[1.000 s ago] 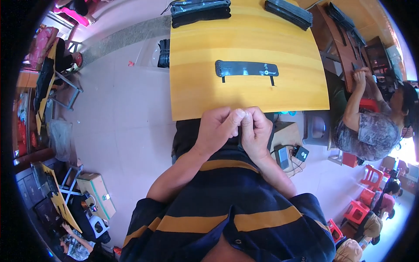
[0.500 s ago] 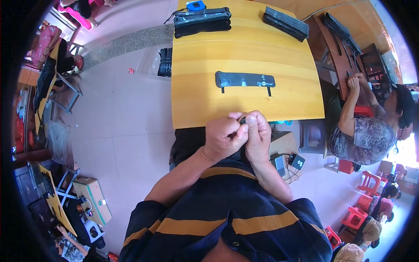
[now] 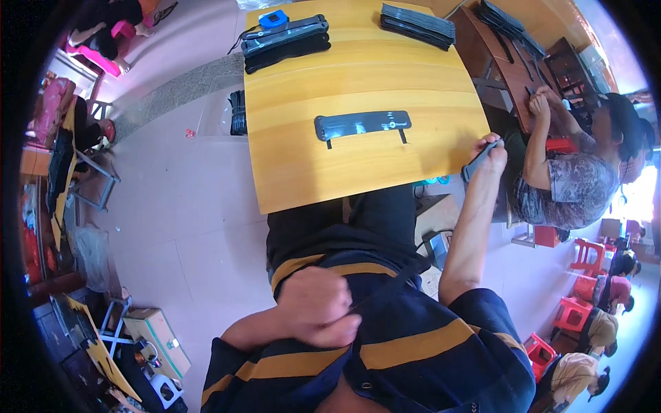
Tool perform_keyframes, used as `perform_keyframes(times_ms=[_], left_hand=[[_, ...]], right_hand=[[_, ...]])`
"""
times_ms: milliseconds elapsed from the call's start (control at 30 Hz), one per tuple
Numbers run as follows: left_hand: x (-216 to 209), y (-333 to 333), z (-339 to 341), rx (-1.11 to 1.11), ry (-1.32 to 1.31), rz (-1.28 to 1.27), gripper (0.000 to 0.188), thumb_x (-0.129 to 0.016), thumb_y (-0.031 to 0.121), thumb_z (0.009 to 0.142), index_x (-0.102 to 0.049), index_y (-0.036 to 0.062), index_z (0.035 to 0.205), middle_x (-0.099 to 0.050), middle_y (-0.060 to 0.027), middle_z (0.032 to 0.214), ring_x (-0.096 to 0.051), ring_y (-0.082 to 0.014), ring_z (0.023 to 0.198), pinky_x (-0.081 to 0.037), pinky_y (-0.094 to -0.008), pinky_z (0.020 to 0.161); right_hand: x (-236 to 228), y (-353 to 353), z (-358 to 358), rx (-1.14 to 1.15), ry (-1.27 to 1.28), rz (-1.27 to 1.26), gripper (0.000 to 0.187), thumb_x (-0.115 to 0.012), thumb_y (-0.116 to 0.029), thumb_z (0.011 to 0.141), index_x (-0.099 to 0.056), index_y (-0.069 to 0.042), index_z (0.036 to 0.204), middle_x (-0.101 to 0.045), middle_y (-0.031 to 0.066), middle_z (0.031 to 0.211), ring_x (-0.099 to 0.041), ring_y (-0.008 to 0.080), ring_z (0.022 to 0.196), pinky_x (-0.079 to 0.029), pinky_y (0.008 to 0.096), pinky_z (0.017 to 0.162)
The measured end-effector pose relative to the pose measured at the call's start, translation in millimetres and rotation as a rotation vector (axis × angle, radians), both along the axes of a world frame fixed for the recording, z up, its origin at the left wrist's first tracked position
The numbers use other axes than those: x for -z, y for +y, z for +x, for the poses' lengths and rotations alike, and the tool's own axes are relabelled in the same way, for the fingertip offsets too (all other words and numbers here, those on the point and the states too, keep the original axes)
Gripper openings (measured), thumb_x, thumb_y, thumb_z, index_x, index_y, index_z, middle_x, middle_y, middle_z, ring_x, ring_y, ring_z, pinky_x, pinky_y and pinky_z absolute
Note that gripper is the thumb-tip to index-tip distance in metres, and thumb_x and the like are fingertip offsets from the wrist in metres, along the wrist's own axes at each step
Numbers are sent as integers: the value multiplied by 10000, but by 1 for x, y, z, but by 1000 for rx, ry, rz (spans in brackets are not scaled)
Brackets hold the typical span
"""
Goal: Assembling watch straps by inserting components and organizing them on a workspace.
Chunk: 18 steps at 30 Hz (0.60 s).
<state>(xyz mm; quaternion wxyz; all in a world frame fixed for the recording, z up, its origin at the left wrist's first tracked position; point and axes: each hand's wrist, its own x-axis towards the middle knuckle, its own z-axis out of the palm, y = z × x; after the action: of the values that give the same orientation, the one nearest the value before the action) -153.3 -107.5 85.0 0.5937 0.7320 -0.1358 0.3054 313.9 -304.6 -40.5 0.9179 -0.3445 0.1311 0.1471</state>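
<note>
My left hand [image 3: 317, 306] is drawn back against my striped shirt, its fingers closed and smeared by motion. A dark strap [image 3: 403, 275] runs from it toward my right forearm. Beyond the table's right edge my right hand [image 3: 490, 157] is closed on a dark grey strip [image 3: 475, 164]. Whether strap and strip are one piece I cannot tell. On the yellow table [image 3: 358, 172] lies a flat black pouch-like band [image 3: 363, 124] with pale print, two short black tabs [image 3: 403, 138] sticking out from its near edge.
At the table's far left a blue tape measure [image 3: 273, 18] rests on stacked black bands [image 3: 286, 45]. Another stack [image 3: 417, 27] lies far right. A co-worker [image 3: 575, 165] sits at a brown table on the right. A cardboard box [image 3: 437, 217] stands below the table.
My hands, together over the table's near edge before, have parted. The left came back to my shirt; the right went out to the far right. The whole view shifted slightly.
</note>
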Motion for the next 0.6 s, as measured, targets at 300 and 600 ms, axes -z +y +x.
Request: perform_keyframes(times_ms=[300,600], left_hand=[[-12,83,35,-676,275,-466,360,-579,140,1035,-579,23,694,-560,3,646,-503,-57,589,-425,-245,550],[-30,154,171,-545,237,-179,309,-650,243,1021,-694,13,819,-606,10,672,-517,-40,609,-404,-229,565]], right_hand=[[-3,-11,-63,-46,-118,-207,244,-494,-376,1113,-587,-164,1034,-619,-40,859,-571,94,677,-501,246,590],[-9,0,-116,-92,-115,-316,296,-515,-396,1105,-613,-122,1048,-628,1,834,-592,130,683,-502,279,618]])
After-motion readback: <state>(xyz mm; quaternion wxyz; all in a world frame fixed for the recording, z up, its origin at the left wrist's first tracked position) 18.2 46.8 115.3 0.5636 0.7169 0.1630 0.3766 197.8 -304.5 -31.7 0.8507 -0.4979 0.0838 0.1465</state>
